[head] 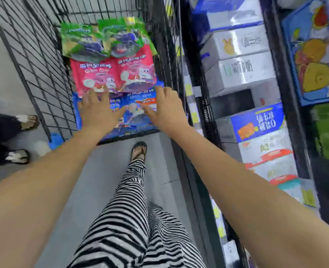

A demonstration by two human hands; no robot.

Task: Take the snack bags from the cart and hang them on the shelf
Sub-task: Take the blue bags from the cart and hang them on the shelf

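Inside the wire cart [34,60], snack bags lie in three rows: green bags [82,41] at the far end, red bags [134,70] in the middle, blue bags [134,118] at the near edge. Left hand [98,113] and right hand [167,107] are both released, fingers spread, over the blue bags; blur hides any contact. The shelf [289,113], stacked with boxes [243,70], stands beside the cart's right side.

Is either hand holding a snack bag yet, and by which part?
Nothing is held. The left hand and right hand reach with spread fingers over the glossy blue snack bags in the black wire cart.
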